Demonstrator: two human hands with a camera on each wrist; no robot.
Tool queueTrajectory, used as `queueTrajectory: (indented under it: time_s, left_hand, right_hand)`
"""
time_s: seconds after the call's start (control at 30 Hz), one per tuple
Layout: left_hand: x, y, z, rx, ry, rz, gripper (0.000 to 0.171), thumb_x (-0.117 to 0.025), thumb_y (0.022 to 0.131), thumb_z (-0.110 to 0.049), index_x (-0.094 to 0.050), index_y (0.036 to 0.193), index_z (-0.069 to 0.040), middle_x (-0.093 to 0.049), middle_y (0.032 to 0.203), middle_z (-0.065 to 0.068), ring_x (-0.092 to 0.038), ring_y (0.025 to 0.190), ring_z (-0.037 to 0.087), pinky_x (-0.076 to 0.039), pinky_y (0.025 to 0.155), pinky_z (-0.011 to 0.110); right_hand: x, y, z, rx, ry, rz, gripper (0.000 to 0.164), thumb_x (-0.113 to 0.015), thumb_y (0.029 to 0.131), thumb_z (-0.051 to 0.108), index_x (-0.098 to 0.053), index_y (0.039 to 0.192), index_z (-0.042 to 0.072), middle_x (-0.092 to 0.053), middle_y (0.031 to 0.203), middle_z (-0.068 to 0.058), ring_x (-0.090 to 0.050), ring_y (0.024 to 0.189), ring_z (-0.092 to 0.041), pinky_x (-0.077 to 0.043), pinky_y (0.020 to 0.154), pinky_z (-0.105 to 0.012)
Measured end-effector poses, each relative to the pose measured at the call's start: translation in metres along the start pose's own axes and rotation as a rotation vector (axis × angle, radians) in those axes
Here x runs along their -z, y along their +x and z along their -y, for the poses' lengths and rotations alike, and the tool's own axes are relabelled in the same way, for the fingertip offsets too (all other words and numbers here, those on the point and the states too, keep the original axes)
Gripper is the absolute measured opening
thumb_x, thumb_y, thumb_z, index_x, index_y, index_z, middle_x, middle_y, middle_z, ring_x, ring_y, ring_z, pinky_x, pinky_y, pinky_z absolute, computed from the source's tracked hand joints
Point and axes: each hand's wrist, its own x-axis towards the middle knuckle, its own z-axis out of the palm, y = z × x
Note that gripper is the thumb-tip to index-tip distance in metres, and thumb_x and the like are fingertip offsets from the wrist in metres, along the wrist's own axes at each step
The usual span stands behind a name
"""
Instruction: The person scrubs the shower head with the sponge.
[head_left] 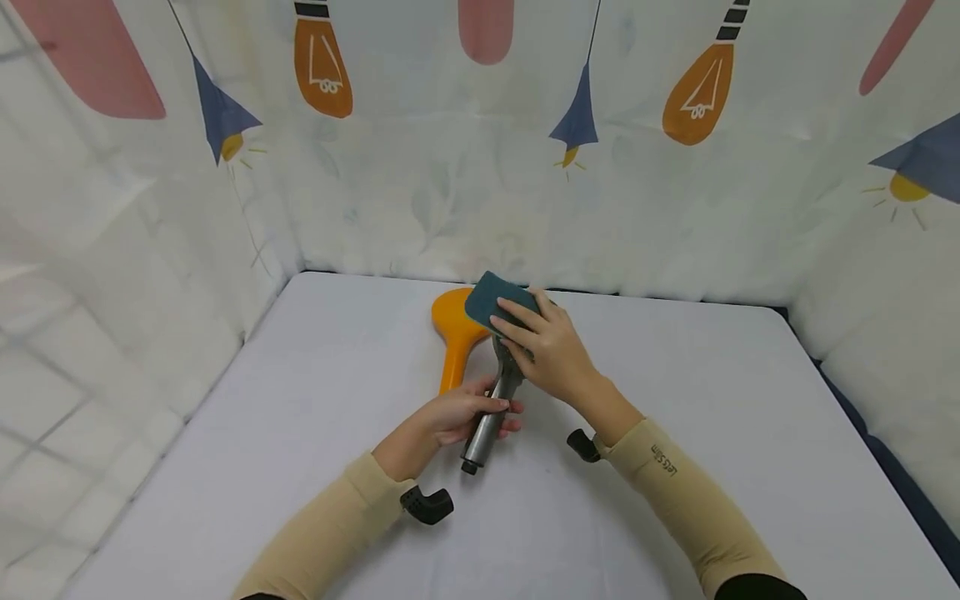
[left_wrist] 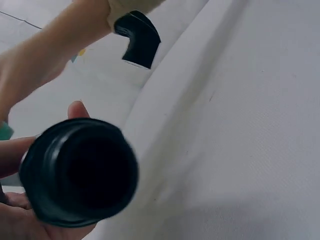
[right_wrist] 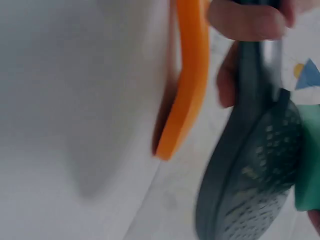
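Observation:
A grey handheld shower head (head_left: 489,429) is gripped by its handle in my left hand (head_left: 465,408), its head tilted up and away from me. My right hand (head_left: 553,348) holds a teal green sponge (head_left: 491,298), fingers spread over its top. In the right wrist view the sponge (right_wrist: 307,165) lies against the perforated spray face of the shower head (right_wrist: 250,180). The dark hollow end of the shower head's handle (left_wrist: 42,175) fills the lower left of the left wrist view. Behind the hands rests an orange paddle-shaped object (head_left: 452,321) with a round head and narrow handle.
The work surface is a white-covered table (head_left: 360,333) with a printed fabric wall (head_left: 450,208) behind it. Black camera mounts (head_left: 426,505) stick out below both wrists. The orange object lies just left of the shower head.

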Motion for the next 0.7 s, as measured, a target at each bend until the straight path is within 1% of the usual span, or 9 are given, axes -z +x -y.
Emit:
queueTrajectory:
  time_s: [0.03,0.1,0.3,0.37,0.4,0.47,0.5,0.6,0.7]
  left_hand:
    - [0.000,-0.001,0.000,0.003,-0.003,-0.004,0.054,-0.042,0.106,0.000,-0.023,0.156,0.003,-0.058,0.115,0.011,-0.069,0.093,0.017,-0.056,0.081,0.026]
    - [0.001,-0.004,0.001,0.012,-0.003,-0.009,0.056,-0.042,0.106,0.000,-0.020,0.158,0.001,-0.057,0.117,0.011,-0.069,0.093,0.017,-0.056,0.081,0.026]
    - [0.000,-0.005,-0.003,0.006,0.000,-0.020,0.059,-0.043,0.107,-0.002,-0.018,0.160,-0.001,-0.056,0.120,0.013,-0.069,0.095,0.018,-0.056,0.082,0.026]
    - [-0.001,-0.002,-0.004,-0.005,0.020,-0.035,0.058,-0.043,0.107,-0.002,-0.019,0.159,0.000,-0.057,0.118,0.013,-0.069,0.094,0.018,-0.056,0.081,0.026]
    - [-0.002,0.000,-0.004,-0.008,0.032,-0.046,0.056,-0.043,0.107,-0.002,-0.021,0.158,0.000,-0.058,0.117,0.013,-0.069,0.093,0.018,-0.056,0.081,0.026]
    - [-0.004,0.004,-0.004,-0.008,0.060,-0.070,0.054,-0.044,0.108,-0.003,-0.023,0.157,0.001,-0.060,0.115,0.013,-0.069,0.091,0.017,-0.057,0.080,0.026]
    - [-0.006,0.005,-0.004,-0.004,0.076,-0.085,0.053,-0.044,0.108,-0.003,-0.024,0.156,0.001,-0.061,0.114,0.013,-0.069,0.090,0.017,-0.057,0.080,0.026]
    - [-0.010,0.009,-0.004,0.002,0.105,-0.115,0.051,-0.045,0.108,-0.003,-0.026,0.155,0.001,-0.061,0.115,0.014,-0.069,0.089,0.017,-0.057,0.079,0.027]
    - [-0.013,0.011,-0.006,-0.015,0.119,-0.114,0.052,-0.045,0.107,-0.002,-0.026,0.155,0.001,-0.059,0.118,0.016,-0.069,0.090,0.017,-0.056,0.079,0.027]
  right_hand:
    - [-0.001,-0.002,-0.001,0.017,-0.008,-0.005,0.040,-0.079,0.088,0.005,-0.072,0.127,0.004,-0.063,0.138,-0.017,-0.050,0.130,-0.053,-0.047,0.097,-0.065]
    - [0.000,-0.006,-0.008,-0.021,0.006,-0.039,0.040,-0.080,0.087,0.003,-0.072,0.127,0.003,-0.063,0.137,-0.017,-0.051,0.128,-0.053,-0.047,0.097,-0.064]
    - [0.010,-0.019,-0.036,-0.445,0.243,-0.145,0.038,-0.070,0.095,0.000,-0.066,0.133,-0.002,-0.060,0.140,-0.020,-0.054,0.132,-0.041,-0.043,0.108,-0.054]
    - [0.012,-0.018,-0.038,-0.543,0.296,-0.148,0.038,-0.067,0.098,0.003,-0.064,0.136,-0.002,-0.058,0.143,-0.020,-0.053,0.134,-0.038,-0.043,0.109,-0.051]
    - [0.011,-0.016,-0.037,-0.565,0.298,-0.146,0.038,-0.066,0.099,0.004,-0.063,0.137,-0.001,-0.057,0.143,-0.020,-0.052,0.135,-0.037,-0.043,0.109,-0.050]
    - [0.011,-0.009,-0.031,-0.546,0.279,-0.150,0.037,-0.066,0.100,0.005,-0.064,0.136,-0.001,-0.058,0.142,-0.021,-0.052,0.134,-0.038,-0.042,0.109,-0.052]
    - [0.010,-0.004,-0.026,-0.507,0.252,-0.151,0.036,-0.067,0.099,0.005,-0.065,0.135,-0.001,-0.058,0.142,-0.021,-0.053,0.133,-0.039,-0.043,0.108,-0.053]
    - [0.006,0.008,-0.011,-0.306,0.121,-0.134,0.034,-0.070,0.097,0.007,-0.069,0.130,0.001,-0.061,0.138,-0.020,-0.054,0.128,-0.047,-0.045,0.103,-0.060]
    - [0.003,0.016,-0.001,-0.111,-0.008,-0.110,0.032,-0.073,0.095,0.011,-0.073,0.127,0.005,-0.064,0.135,-0.018,-0.055,0.123,-0.052,-0.049,0.095,-0.064]
